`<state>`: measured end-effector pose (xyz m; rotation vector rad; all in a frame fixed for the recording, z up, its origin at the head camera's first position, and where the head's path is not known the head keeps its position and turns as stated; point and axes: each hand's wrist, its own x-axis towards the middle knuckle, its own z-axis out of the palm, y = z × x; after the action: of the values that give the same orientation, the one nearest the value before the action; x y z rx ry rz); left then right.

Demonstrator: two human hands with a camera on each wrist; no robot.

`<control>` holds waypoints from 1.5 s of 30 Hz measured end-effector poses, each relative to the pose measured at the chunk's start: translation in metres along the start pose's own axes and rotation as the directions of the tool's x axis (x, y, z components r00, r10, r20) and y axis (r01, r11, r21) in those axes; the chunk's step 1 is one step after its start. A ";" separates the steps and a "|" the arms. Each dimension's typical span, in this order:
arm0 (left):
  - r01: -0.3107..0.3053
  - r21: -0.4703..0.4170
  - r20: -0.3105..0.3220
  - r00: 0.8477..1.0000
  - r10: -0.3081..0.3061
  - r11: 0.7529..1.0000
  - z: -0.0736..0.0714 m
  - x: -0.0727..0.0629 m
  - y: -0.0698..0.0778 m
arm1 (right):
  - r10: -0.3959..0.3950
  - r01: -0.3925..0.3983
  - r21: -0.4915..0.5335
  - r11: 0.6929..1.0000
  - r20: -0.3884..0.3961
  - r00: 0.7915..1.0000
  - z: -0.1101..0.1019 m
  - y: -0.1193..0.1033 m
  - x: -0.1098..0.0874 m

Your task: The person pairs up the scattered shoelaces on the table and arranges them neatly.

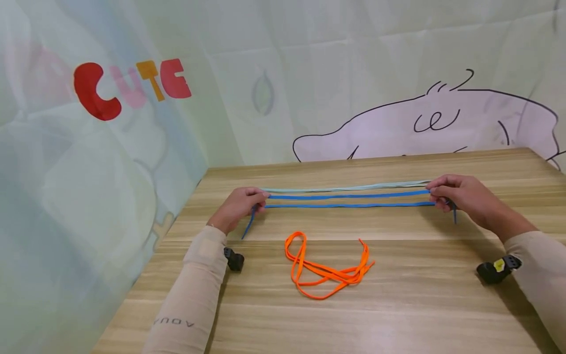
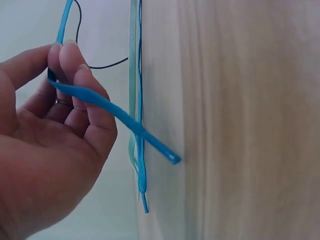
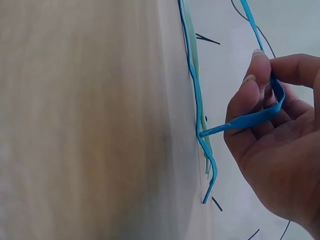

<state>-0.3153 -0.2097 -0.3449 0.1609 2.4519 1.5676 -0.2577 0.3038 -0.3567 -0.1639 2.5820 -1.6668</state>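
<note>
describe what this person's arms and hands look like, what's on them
The left sleeve and right sleeve are pale beige; the left one carries dark lettering. A small black camera sits at the left wrist, and another black camera, with a yellow patch, at the right. The left grip and right grip wear no gloves.

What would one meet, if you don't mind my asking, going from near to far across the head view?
Orange lace, two blue laces, pale green strands, printed cloth.
</note>
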 end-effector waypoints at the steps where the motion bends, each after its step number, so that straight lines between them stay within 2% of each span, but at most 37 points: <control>1: 0.003 0.000 -0.003 1.000 -0.003 1.000 0.000 0.000 0.001 | 0.001 0.000 -0.008 1.000 0.002 1.000 -0.001 0.000 0.000; 8: 0.009 0.021 0.026 1.000 -0.010 1.000 -0.005 -0.001 -0.001 | 0.022 -0.021 -0.059 0.998 0.015 1.000 -0.003 -0.001 0.002; 14: 0.018 0.012 0.063 0.998 -0.019 1.000 -0.009 -0.001 -0.004 | 0.008 -0.005 -0.088 0.996 0.025 1.000 -0.004 0.001 0.002; 23: 0.028 0.029 0.073 0.997 -0.030 0.999 -0.014 -0.001 -0.005 | 0.022 -0.017 -0.136 0.991 0.035 0.999 -0.007 0.000 0.002; 35: 0.043 -0.016 0.057 0.997 -0.042 0.999 -0.019 -0.001 -0.011 | 0.073 -0.065 -0.180 0.982 0.041 0.996 -0.009 0.003 0.005; 45: 0.073 0.011 0.027 0.997 -0.073 0.997 -0.021 0.002 -0.013 | 0.090 -0.079 -0.209 0.975 0.044 0.995 -0.012 0.009 0.006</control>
<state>-0.3221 -0.2332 -0.3489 0.0928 2.4170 1.5134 -0.2655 0.3176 -0.3601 -0.1048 2.6776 -1.3457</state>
